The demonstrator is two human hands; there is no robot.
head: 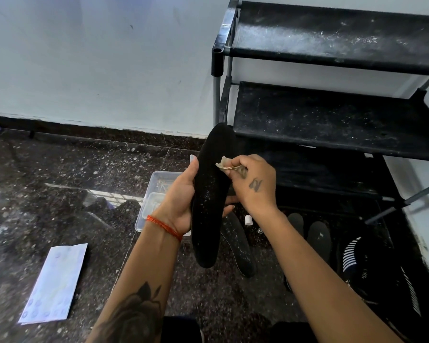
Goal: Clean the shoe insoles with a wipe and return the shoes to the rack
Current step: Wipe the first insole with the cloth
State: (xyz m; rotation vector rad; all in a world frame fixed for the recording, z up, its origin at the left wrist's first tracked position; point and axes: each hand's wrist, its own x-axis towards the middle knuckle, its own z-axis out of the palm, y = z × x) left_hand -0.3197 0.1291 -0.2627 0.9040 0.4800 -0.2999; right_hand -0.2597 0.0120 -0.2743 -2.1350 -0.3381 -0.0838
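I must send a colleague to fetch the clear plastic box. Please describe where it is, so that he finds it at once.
Start from the black shoe rack against the wall. On the dark floor to its left, behind the left hand holding the black insole, lies the clear plastic box. It is the only see-through thing; the white packet lies nearer the person.

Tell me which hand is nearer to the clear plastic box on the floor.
Left. The left hand grips the black insole right above the clear plastic box; the right hand, pinching the wipe, is beyond the insole.
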